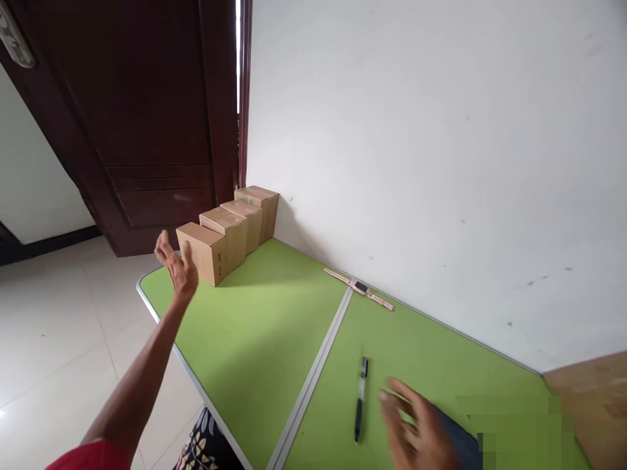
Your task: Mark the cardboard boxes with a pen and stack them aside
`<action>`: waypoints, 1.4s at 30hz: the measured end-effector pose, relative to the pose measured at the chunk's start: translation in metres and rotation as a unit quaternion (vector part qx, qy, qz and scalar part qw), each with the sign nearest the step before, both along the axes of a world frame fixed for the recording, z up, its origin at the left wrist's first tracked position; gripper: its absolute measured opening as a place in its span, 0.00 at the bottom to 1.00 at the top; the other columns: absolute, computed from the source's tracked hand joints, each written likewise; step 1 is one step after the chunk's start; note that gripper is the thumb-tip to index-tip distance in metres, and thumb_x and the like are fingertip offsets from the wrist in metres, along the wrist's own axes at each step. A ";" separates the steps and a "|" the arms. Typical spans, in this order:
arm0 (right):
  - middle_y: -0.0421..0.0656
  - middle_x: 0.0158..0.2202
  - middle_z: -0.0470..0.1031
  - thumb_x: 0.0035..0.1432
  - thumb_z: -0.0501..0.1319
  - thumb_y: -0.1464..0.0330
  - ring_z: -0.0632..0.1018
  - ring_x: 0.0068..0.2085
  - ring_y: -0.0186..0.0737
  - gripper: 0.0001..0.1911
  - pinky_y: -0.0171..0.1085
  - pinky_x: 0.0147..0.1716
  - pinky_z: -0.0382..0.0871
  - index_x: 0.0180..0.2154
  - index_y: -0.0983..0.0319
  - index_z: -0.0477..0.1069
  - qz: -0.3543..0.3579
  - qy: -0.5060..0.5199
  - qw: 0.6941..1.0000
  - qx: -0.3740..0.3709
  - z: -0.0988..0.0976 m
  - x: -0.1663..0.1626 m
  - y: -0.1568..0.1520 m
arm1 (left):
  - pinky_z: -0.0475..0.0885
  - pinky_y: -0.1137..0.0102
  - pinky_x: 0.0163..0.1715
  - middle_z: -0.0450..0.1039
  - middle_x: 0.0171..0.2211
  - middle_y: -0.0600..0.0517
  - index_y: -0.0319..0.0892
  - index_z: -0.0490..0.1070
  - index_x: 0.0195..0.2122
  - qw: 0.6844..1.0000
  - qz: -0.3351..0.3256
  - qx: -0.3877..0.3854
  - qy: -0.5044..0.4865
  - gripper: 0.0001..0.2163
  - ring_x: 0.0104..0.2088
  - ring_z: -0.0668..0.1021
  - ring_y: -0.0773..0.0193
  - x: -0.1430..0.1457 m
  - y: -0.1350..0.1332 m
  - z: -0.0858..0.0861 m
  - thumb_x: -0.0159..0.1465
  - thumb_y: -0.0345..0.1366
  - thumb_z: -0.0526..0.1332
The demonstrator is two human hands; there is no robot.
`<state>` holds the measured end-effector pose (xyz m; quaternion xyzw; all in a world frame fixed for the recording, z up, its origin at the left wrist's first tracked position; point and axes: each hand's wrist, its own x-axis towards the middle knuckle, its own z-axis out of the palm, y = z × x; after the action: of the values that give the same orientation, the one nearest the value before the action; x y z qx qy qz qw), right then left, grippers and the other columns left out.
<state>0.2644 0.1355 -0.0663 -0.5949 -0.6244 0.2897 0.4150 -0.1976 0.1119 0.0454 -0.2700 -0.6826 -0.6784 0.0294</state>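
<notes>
My left hand [177,264] is raised at the table's left side with its fingers spread, holding nothing. It is in front of or against the nearest cardboard box [203,253]; whether they touch I cannot tell. My right hand [416,424], somewhat blurred, hovers low at the right with thumb and fingers apart. Just left of it, a pen [361,399] with dark ends and a pale middle lies on the green table [264,313]. Partly behind the right hand is a dark blue object [458,438], mostly hidden. A pink-strapped watch [361,287] lies stretched out along the wall edge.
Several cardboard boxes stand in a row at the far left corner, including a back box [267,212]. A white wall [431,163] borders the table. A grey seam [313,372] crosses the tabletop. Brown cardboard [595,398] is at the far right. A dark door [161,117] stands behind.
</notes>
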 end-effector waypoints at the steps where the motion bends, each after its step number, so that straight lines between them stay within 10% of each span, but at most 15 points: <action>1: 0.57 0.53 0.81 0.61 0.59 0.39 0.84 0.47 0.61 0.33 0.55 0.43 0.82 0.51 0.59 0.77 0.055 0.011 0.998 -0.027 0.007 -0.031 0.000 | 0.31 0.46 0.76 0.28 0.80 0.39 0.40 0.39 0.78 0.999 0.023 -0.006 -0.023 0.32 0.78 0.32 0.47 -0.029 0.002 0.002 0.79 0.47 0.48; 7: 0.61 0.59 0.77 0.63 0.60 0.41 0.81 0.56 0.63 0.36 0.60 0.52 0.78 0.59 0.61 0.73 0.285 0.069 0.950 -0.102 0.029 -0.174 0.008 | 0.75 0.47 0.58 0.74 0.61 0.44 0.41 0.73 0.61 0.978 -0.101 -0.072 -0.170 0.21 0.57 0.79 0.48 -0.119 0.019 -0.027 0.73 0.48 0.64; 12: 0.54 0.73 0.64 0.53 0.73 0.46 0.68 0.71 0.60 0.48 0.54 0.64 0.71 0.69 0.56 0.64 0.328 0.105 0.931 -0.124 0.036 -0.262 0.033 | 0.72 0.47 0.60 0.84 0.50 0.37 0.33 0.81 0.52 0.943 -0.252 -0.095 -0.197 0.50 0.56 0.81 0.38 -0.084 0.000 -0.077 0.68 0.72 0.34; 15: 0.55 0.70 0.68 0.48 0.76 0.47 0.69 0.70 0.59 0.53 0.52 0.66 0.67 0.69 0.60 0.62 0.305 0.126 0.937 -0.115 0.036 -0.280 0.044 | 0.72 0.47 0.62 0.85 0.50 0.35 0.35 0.82 0.52 0.927 -0.309 -0.101 -0.187 0.51 0.57 0.81 0.35 -0.037 -0.025 -0.100 0.62 0.78 0.41; 23: 0.52 0.53 0.82 0.53 0.74 0.46 0.82 0.55 0.59 0.32 0.57 0.61 0.71 0.50 0.58 0.72 0.278 0.145 0.936 -0.161 0.024 -0.178 -0.002 | 0.71 0.41 0.61 0.82 0.51 0.39 0.43 0.74 0.65 0.897 -0.390 -0.157 -0.139 0.43 0.54 0.81 0.37 0.030 -0.082 -0.103 0.62 0.72 0.59; 28: 0.54 0.57 0.81 0.58 0.69 0.43 0.82 0.54 0.58 0.33 0.53 0.56 0.75 0.53 0.59 0.73 0.242 0.181 0.942 -0.149 0.019 -0.133 -0.044 | 0.67 0.45 0.67 0.79 0.57 0.42 0.50 0.84 0.55 0.871 -0.453 -0.174 -0.078 0.38 0.64 0.73 0.36 0.065 -0.089 -0.078 0.60 0.74 0.58; 35: 0.52 0.64 0.76 0.61 0.64 0.41 0.72 0.67 0.62 0.35 0.53 0.63 0.70 0.58 0.58 0.75 0.085 0.238 0.962 -0.100 0.037 -0.062 -0.081 | 0.52 0.46 0.75 0.67 0.71 0.45 0.48 0.66 0.72 0.773 -0.596 -0.183 -0.117 0.39 0.75 0.59 0.40 0.155 -0.114 -0.038 0.70 0.68 0.50; 42: 0.45 0.76 0.59 0.61 0.64 0.40 0.62 0.73 0.59 0.46 0.51 0.65 0.69 0.74 0.48 0.56 0.053 0.264 0.961 -0.060 0.055 -0.053 -0.122 | 0.52 0.48 0.76 0.65 0.73 0.43 0.44 0.62 0.74 0.719 -0.628 -0.185 -0.232 0.43 0.76 0.57 0.40 0.210 -0.126 -0.043 0.68 0.69 0.53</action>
<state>0.2118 0.0136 -0.0112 -0.4872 -0.5047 0.4949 0.5130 0.0126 -0.0137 0.0028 -0.4708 -0.4535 -0.4427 -0.6138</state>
